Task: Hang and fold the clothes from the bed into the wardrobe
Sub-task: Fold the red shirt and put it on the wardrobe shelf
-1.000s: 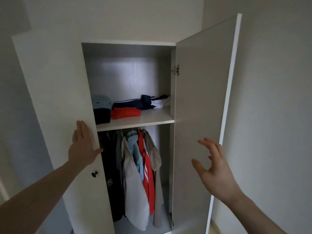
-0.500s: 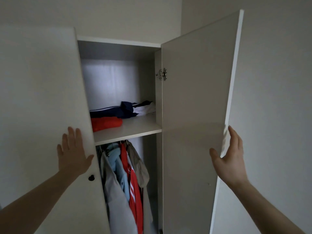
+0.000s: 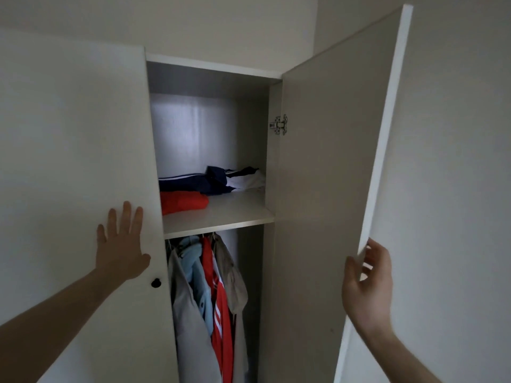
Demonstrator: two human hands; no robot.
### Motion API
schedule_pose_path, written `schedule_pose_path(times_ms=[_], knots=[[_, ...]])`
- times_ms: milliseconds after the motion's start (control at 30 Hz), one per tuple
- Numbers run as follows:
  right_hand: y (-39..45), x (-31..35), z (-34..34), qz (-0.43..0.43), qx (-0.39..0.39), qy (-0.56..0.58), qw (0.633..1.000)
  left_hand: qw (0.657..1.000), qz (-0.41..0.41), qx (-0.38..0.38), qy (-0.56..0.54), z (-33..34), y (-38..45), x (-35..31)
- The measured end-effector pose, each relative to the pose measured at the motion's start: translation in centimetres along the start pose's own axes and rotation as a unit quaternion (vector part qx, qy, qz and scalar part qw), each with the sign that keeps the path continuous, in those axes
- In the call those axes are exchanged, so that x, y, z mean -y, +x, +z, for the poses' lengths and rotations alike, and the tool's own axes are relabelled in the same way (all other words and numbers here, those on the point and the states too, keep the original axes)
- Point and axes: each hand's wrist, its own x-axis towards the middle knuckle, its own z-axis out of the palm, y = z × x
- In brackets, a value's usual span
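The white wardrobe stands in front of me. My left hand [image 3: 121,244] presses flat with spread fingers on the left door [image 3: 77,161], just above its black knob [image 3: 156,283]; that door covers most of the left half. My right hand [image 3: 366,283] grips the outer edge of the right door [image 3: 326,189], thumb on the inner face and fingers behind the edge. On the shelf [image 3: 235,214] lie a folded red garment [image 3: 184,201] and a navy-and-white garment [image 3: 218,181]. Below hang a grey jacket [image 3: 190,313], a light blue top [image 3: 199,269], a red striped top [image 3: 221,313] and a beige garment [image 3: 235,277].
A plain wall [image 3: 456,189] runs along the right, close behind the right door. The metal hinge [image 3: 279,125] sits on the right door's inner side. The bed is out of view.
The left door has swung further across the opening under my left hand, hiding the left shelf stack. My right hand has gone from reaching to holding the right door's edge.
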Motion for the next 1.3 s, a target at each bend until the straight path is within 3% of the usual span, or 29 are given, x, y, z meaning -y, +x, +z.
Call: schedule_pose_path(times_ms=[300,467,567,700,933,1300], knots=[[-4.4,1.3,6.0,-0.030,0.217,0.037,0.975,0.997,-0.014,0.071,0.021,-1.5,1.0,-0.1],[-5.5,1.5,11.0,-0.042,0.305,0.045,0.950,0.999,0.009,0.037,0.038,-3.0,1.5,1.6],[-6.1,2.2,14.2,-0.075,0.326,0.040,0.941,0.999,0.002,-0.006,0.049,-4.4,2.3,3.0],[-7.1,2.6,18.6,-0.114,0.350,0.012,0.930,0.996,-0.018,0.004,0.084,-5.2,3.1,5.0],[-7.5,0.5,25.5,-0.086,0.386,-0.035,0.918,0.996,-0.001,0.017,0.091,-4.1,3.2,7.5],[-7.5,-1.7,30.2,-0.105,0.414,-0.085,0.900,0.995,-0.004,0.007,0.104,-2.8,3.3,7.3]])
